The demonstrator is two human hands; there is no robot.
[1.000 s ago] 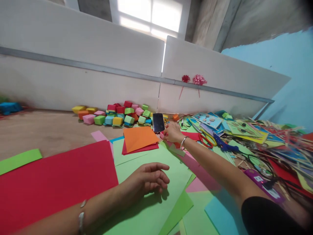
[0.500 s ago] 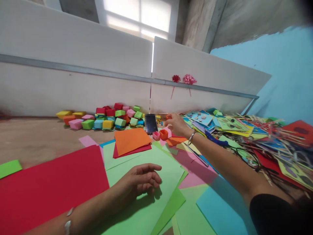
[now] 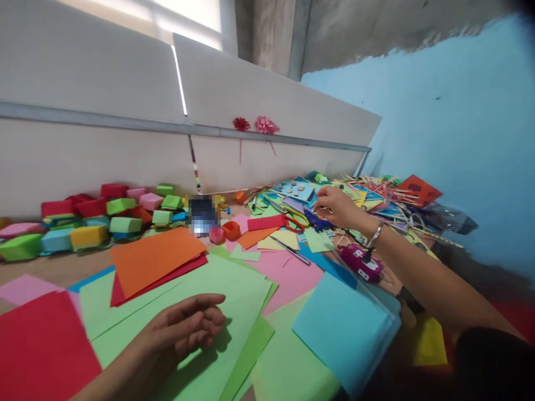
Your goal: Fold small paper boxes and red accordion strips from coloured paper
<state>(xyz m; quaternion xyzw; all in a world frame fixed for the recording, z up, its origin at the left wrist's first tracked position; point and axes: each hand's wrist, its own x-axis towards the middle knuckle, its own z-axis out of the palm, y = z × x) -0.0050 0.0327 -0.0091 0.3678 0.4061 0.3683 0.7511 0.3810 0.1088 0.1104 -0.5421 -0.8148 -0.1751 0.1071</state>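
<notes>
My left hand [image 3: 190, 328] hovers over or rests on light green paper sheets [image 3: 167, 306], its fingers loosely curled and apart, holding nothing. My right hand [image 3: 336, 207] is stretched out over the craft pile, fingers bent and apart, beside a dark blue tool [image 3: 315, 220] that looks like a glue gun. I see nothing held in it. Just left of it lie scissors with red and yellow handles [image 3: 295, 221]. A small orange folded paper box [image 3: 231, 230] and a pink one [image 3: 217, 236] stand nearby, with a red paper strip [image 3: 265, 222] beside them.
Several coloured paper boxes [image 3: 89, 236] are heaped by the white board. A pixelated dark device [image 3: 203, 214] stands at the back. Orange paper [image 3: 156, 256], blue paper [image 3: 340, 328], a pen-like tool [image 3: 290, 250] and a purple power strip [image 3: 361, 263] lie around the front and right.
The view has turned right. My right hand has moved right, from near the small paper boxes to beside the blue tool. My left hand stays over the green paper.
</notes>
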